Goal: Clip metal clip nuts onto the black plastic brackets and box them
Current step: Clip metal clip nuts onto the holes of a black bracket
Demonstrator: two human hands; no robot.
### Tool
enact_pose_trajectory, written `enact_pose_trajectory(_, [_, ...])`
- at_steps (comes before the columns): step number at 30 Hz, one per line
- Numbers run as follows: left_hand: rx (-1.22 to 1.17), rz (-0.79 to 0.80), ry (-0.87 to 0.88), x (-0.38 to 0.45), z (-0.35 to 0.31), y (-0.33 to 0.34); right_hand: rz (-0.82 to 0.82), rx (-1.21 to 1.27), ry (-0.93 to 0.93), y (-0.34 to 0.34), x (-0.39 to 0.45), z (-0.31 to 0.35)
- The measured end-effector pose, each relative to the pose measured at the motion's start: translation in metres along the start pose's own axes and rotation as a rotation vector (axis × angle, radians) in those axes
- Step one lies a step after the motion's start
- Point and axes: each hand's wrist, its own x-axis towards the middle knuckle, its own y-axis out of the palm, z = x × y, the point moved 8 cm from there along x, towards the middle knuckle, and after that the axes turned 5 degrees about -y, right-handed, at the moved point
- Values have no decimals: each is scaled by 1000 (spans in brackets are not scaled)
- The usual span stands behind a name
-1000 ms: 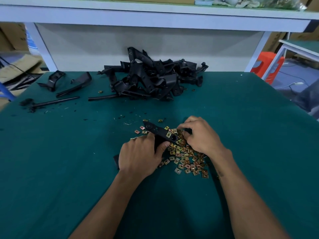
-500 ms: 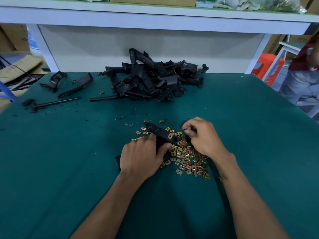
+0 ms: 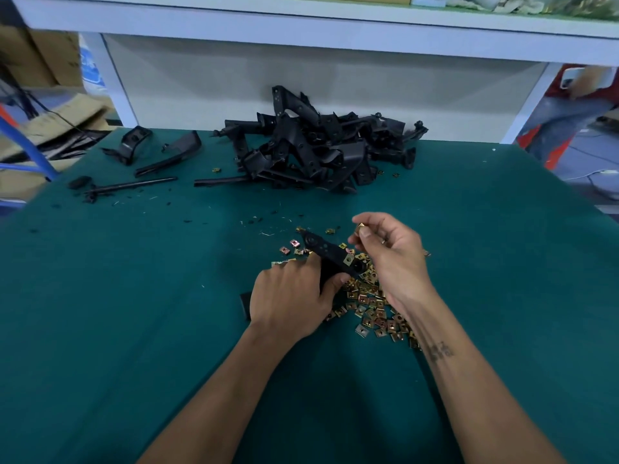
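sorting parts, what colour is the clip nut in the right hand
Brassy gold clip nut, pinched in the right hand; head view.

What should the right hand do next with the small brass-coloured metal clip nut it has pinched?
Probably bring the clip nut down onto the black plastic bracket and push it on: the right hand holds it just above, and the left hand grips the bracket.

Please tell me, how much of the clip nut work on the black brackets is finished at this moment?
Done: the black plastic bracket gripped by the left hand already carries one brass-coloured metal clip nut. In hand: the right hand pinches another small clip nut above it. Left: the heap of black plastic brackets at the far edge and the loose pile of clip nuts. No box is visible.
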Motion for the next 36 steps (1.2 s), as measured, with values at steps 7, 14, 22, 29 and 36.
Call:
enact_pose_trajectory(7, [-6, -9, 17, -1, -5, -5, -22, 38, -57, -1, 2, 8])
enact_pose_trajectory(14, [-18, -29, 17, 0, -5, -5, 50, -145, -105, 12, 3, 10])
enact_pose_trajectory(22, [4, -50, 40, 11, -2, -1, 56, -226, -109, 21, 17, 16])
enact_pose_trajectory(29, [32, -22, 75, 27, -4, 4, 36, -251, -46, 17, 24, 15])
enact_pose_trajectory(36, [44, -39, 66, 22, -5, 2, 71, -194, -43, 23, 16, 14])
